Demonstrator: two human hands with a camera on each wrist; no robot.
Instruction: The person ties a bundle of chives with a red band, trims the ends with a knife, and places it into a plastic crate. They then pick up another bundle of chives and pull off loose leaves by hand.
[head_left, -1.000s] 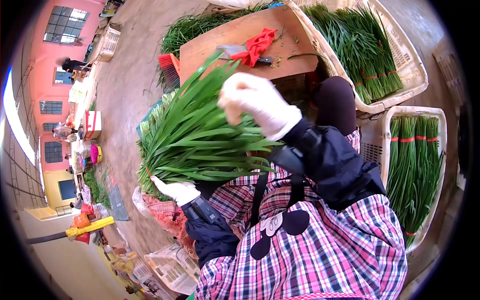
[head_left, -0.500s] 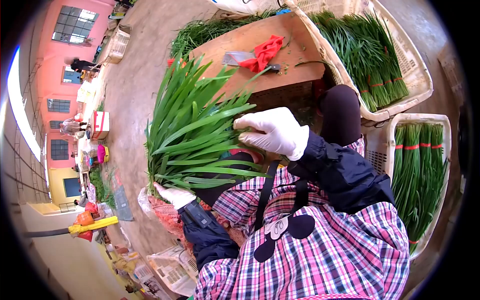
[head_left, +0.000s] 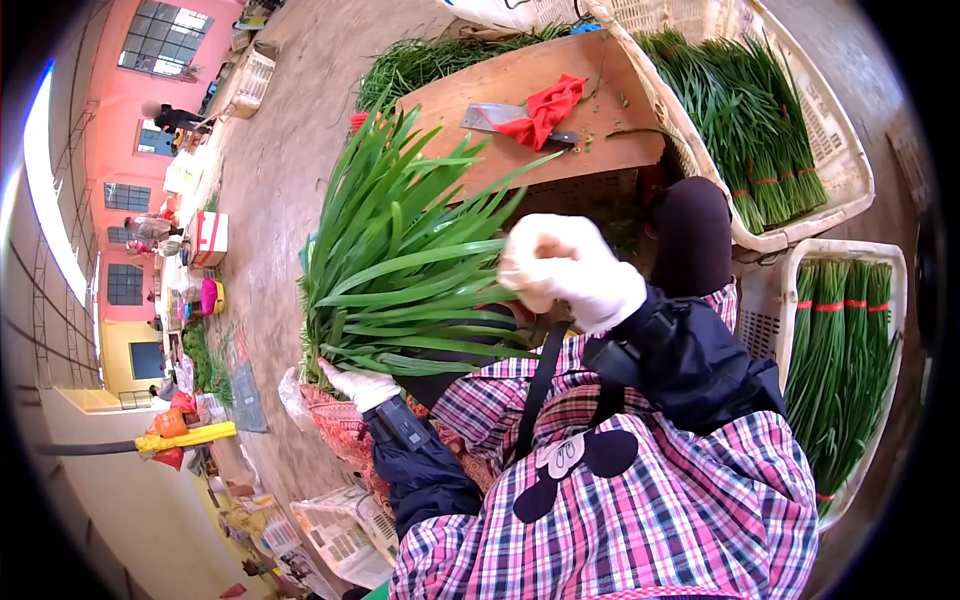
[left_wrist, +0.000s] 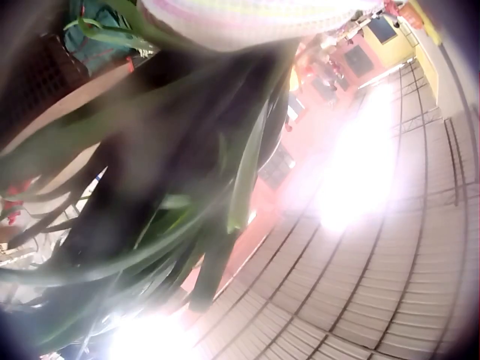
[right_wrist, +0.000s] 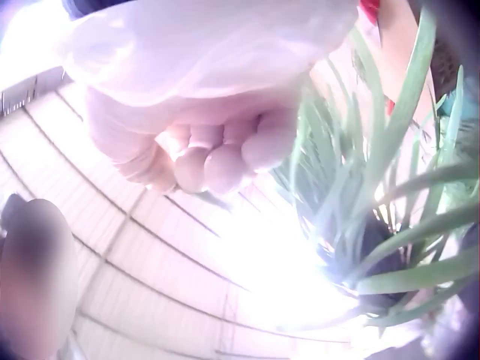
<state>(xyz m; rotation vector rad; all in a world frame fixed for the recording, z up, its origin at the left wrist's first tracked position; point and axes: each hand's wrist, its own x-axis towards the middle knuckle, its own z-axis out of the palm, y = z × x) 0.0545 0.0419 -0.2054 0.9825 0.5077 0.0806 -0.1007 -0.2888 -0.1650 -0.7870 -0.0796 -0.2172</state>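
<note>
My gloved left hand (head_left: 360, 386) grips a thick bunch of garlic chives (head_left: 400, 270) near its stem end. The long flat leaves fan out over my lap toward the board; in the left wrist view they hang dark and blurred below the glove. At the leaf tips is my gloved right hand (head_left: 572, 270), raised over my lap with its fingers curled in. In the right wrist view a thin green leaf (right_wrist: 214, 201) shows just under those fingertips, and the bunch's leaves stand beside the hand.
A brown board (head_left: 440, 110) ahead carries a cleaver (head_left: 488, 117) and a red cloth (head_left: 552, 105). Loose chives (head_left: 420, 70) lie behind it. On the right, white crates (head_left: 848, 190) hold bundles tied with red bands. Another white crate (head_left: 340, 535) stands at lower left.
My right hand came down from above the bunch to the leaf tips, then drew slightly right as its fingers curled. The left hand keeps its hold on the bunch.
</note>
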